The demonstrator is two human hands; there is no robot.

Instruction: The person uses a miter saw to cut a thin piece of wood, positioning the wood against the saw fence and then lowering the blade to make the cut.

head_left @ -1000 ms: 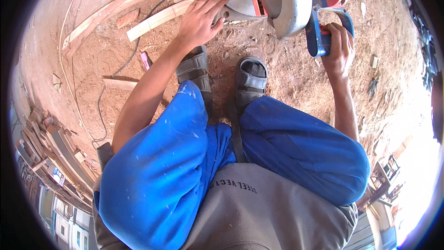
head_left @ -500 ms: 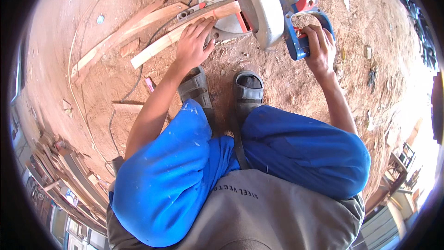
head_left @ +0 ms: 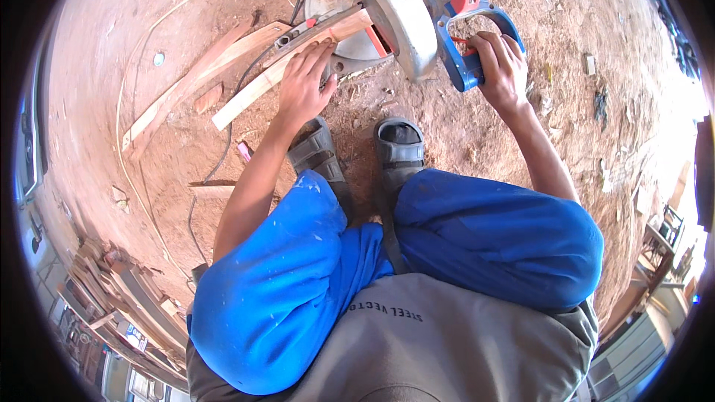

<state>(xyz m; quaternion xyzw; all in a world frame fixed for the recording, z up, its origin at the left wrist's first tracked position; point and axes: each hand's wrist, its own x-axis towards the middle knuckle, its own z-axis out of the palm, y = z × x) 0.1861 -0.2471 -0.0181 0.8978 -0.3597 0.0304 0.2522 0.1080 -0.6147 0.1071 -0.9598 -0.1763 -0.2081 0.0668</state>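
Observation:
A miter saw [head_left: 365, 45] with a grey metal blade guard, red motor housing and blue loop handle [head_left: 462, 71] stands on the ground beyond my feet. My right hand [head_left: 503, 71] is wrapped round that handle, fingers by the red trigger. Across the saw's base lies a pale wooden strip [head_left: 249, 97], its right end up against the guard and its left end sticking out past the base. With fingers laid over the strip, my left hand [head_left: 305, 82] holds it down against the fence; the thumb is spread toward me. The guard hides most of the blade.
Loose wooden offcuts [head_left: 201, 74] lie left of the saw on the dusty ground. A dark cable [head_left: 238, 89] runs under the strip, and a yellowish cord [head_left: 123, 104] curves farther left. Stacked timber [head_left: 134, 290] stands at the lower left. My sandalled feet [head_left: 398, 145] are close to the saw.
The view has shifted slightly, so the saw appears a little farther left. My left hand stays on the strip and my right hand on the handle.

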